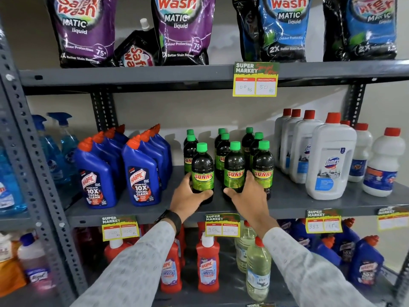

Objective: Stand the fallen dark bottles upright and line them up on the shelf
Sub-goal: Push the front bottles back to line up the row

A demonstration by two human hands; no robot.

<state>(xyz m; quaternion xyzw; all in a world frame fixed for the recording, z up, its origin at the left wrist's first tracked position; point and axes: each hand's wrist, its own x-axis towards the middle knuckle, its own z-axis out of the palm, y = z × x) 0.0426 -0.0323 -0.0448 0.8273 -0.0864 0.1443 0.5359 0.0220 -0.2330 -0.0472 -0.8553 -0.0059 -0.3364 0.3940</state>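
Several dark bottles with green caps and green "Sunny" labels stand upright in three rows on the grey middle shelf (287, 202). My left hand (188, 197) grips the base of the front left bottle (202, 171). Around the base of the front middle bottle (234, 168) is my right hand (247, 196). The front right bottle (263, 167) stands just beside my right hand. None of the dark bottles lies on its side.
Blue Harpic bottles (141, 173) stand to the left of the dark bottles, white Domex bottles (329, 160) to the right. Detergent pouches (183, 29) fill the shelf above, red cleaner bottles (208, 264) the shelf below. Price tags (222, 226) hang on the shelf edges.
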